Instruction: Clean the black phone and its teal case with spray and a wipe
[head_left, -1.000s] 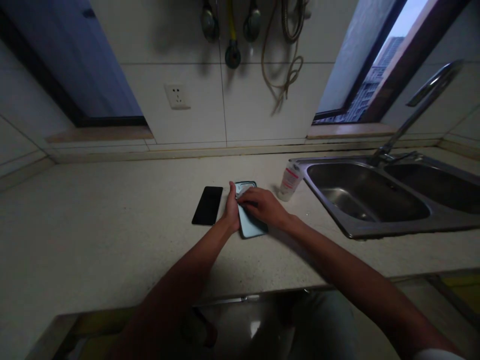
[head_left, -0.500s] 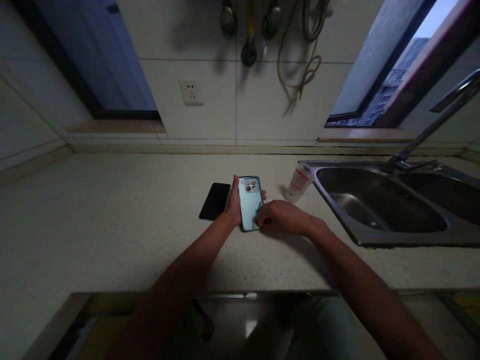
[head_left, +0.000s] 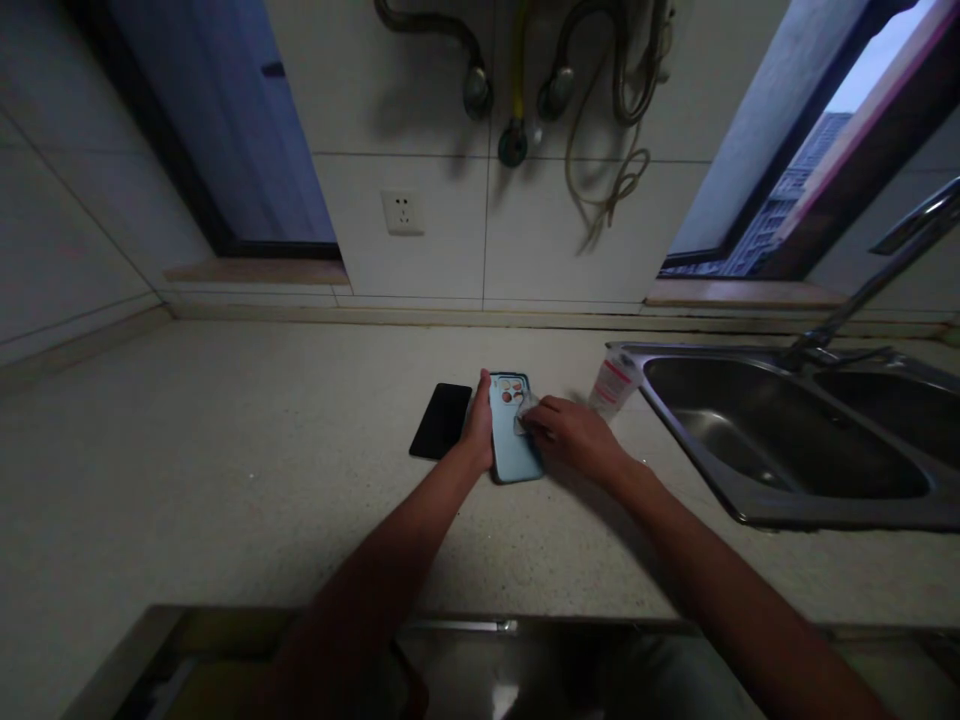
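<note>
A light blue phone [head_left: 512,440] lies back side up on the speckled countertop [head_left: 225,450], its camera cluster at the far end. My left hand [head_left: 479,425] grips its left edge, thumb along the side. My right hand [head_left: 570,432] is closed in a pinch on a small pale wipe [head_left: 523,415], pressed onto the phone just below the cameras. A second black phone [head_left: 441,421] lies flat just left of my left hand.
A small white bottle with a red label [head_left: 613,382] stands right of my right hand, beside the steel double sink [head_left: 787,430] with its tap [head_left: 870,285]. Hoses and valves [head_left: 525,90] hang on the tiled wall above a socket [head_left: 403,212].
My right hand slid from the phone's near end up to the camera area, with the wipe under its fingers. The left hand kept its hold on the phone's edge. My view tilted slightly.
</note>
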